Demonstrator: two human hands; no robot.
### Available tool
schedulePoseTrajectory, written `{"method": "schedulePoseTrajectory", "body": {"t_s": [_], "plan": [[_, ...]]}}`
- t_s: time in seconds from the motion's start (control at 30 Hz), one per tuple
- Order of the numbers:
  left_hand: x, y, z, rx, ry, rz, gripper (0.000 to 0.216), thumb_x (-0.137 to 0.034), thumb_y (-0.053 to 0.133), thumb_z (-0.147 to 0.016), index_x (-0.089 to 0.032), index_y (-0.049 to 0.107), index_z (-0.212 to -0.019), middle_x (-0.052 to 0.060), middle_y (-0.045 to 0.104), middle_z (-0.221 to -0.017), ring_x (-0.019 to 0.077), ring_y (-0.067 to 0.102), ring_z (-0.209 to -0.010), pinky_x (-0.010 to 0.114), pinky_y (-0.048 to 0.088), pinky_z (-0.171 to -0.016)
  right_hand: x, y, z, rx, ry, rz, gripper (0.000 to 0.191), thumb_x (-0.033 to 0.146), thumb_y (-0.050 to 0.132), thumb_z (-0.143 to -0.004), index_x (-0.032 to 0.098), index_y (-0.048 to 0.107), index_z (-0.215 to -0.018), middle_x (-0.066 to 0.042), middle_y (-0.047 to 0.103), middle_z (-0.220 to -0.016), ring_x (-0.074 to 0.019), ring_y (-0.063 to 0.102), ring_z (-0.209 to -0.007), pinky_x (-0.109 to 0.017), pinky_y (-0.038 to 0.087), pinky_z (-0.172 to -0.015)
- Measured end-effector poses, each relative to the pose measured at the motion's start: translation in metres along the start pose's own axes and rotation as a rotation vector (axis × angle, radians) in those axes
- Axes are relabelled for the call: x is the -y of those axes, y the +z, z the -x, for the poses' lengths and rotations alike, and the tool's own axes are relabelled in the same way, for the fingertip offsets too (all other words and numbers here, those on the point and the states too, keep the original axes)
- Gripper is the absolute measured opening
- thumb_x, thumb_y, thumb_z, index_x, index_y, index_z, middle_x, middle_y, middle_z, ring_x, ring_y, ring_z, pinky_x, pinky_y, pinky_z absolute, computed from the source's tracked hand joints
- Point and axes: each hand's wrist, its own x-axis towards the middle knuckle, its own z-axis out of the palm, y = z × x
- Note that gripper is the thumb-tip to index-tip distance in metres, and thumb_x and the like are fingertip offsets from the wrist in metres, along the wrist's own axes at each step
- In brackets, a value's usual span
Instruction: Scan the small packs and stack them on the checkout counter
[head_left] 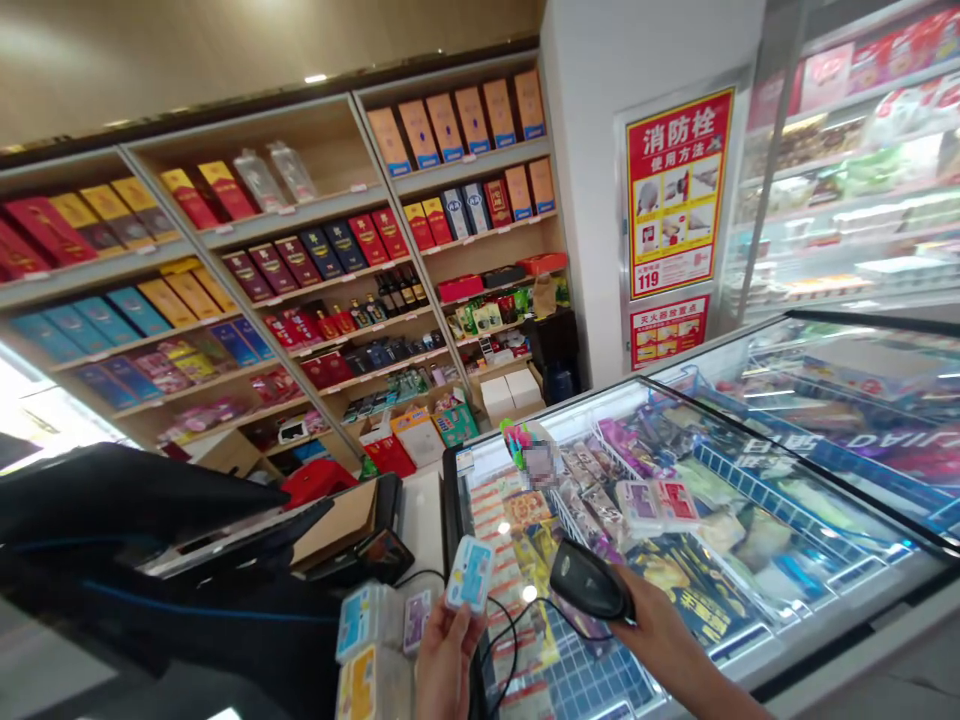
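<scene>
Between the fingers and thumb of my left hand is a small clear plastic box with a light-blue label, its label side tilted up. My right hand grips a black handheld barcode scanner, whose head points left toward the box, with a gap between them. A dark cable loops below the scanner. Beside my left wrist stand similar boxes with blue, yellow and purple labels. Two joined-looking boxes, purple-labelled and red-labelled, lie on the freezer's glass top.
A glass-topped chest freezer with packaged food fills the right. A dark monitor-like shape stands at left, near an open cardboard-coloured tray. Shelves of boxed goods line the back; a red sign hangs on the wall.
</scene>
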Motion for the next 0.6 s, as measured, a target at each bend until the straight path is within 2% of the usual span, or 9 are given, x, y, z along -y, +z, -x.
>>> {"method": "schedulePoseTrajectory", "body": {"t_s": [0.13,0.3,0.6], "plan": [[-0.011,0.018,0.005,0.054,0.043,-0.042,0.037,-0.03,0.084,-0.059,-0.018,0.064,-0.088,0.004,0.069,-0.092,0.0153,0.067,-0.084,0.029,0.056,-0.079,0.016,-0.008,0.003,0.009,-0.008,-0.002,0.037,0.018,0.054,-0.066,0.02,0.063,-0.102,-0.009,0.071,-0.102,-0.0276,0.065,-0.098,-0.038,0.048,-0.085],[-0.016,0.031,0.004,0.061,0.102,-0.117,0.039,-0.032,0.083,-0.058,-0.017,0.066,-0.09,0.007,0.07,-0.094,0.0163,0.067,-0.083,0.03,0.053,-0.075,0.029,-0.011,0.006,0.031,-0.029,-0.02,0.036,0.018,0.055,-0.067,0.02,0.063,-0.102,-0.009,0.071,-0.101,-0.0271,0.064,-0.096,-0.038,0.048,-0.085],[-0.015,0.046,0.001,0.061,0.146,-0.173,0.044,-0.032,0.08,-0.058,-0.016,0.064,-0.096,0.005,0.071,-0.091,0.0149,0.064,-0.082,0.028,0.048,-0.078,0.03,-0.012,0.006,0.085,-0.028,-0.014,0.037,0.018,0.057,-0.069,0.019,0.064,-0.104,-0.008,0.071,-0.103,-0.0261,0.065,-0.097,-0.036,0.048,-0.085]]}}
